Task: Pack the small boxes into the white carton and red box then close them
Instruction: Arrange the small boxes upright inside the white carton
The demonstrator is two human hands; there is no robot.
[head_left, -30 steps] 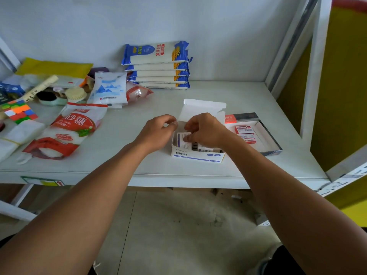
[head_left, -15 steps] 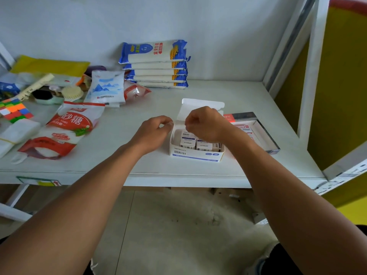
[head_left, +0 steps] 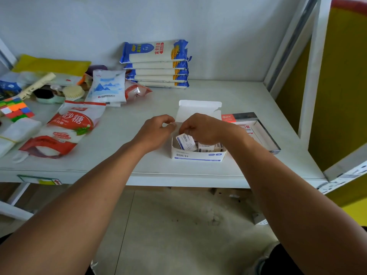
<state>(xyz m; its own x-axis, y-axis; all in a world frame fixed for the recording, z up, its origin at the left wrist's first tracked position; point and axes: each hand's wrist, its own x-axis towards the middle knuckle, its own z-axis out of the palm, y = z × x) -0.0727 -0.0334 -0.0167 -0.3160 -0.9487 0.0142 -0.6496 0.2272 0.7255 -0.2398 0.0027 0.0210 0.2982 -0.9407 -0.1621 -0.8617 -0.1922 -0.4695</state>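
Near the front edge of the surface [head_left: 248, 100]: the white carton [head_left: 198, 154] stands with its lid flap up; the right hand is lowering a small box into its left end.
Red box [head_left: 256, 128]: just right of the carton, toward the right edge of the surface, open, with small red-printed boxes inside; judged to be the later step.
White carton: other small boxes already lie flat along its right side, so the gap left is narrow.
Right hand [head_left: 204, 128]: fingers curled round the tilted small box [head_left: 185, 142]; best to level it and line it up with its neighbours before pressing down.
Left hand [head_left: 155, 133]: at the carton's left rear corner, fingers curled; whether it pinches the wall I cannot tell. A firm hold there should stop the carton sliding.
Risk: a box forced in crooked may bulge the wall and stop the lid closing.
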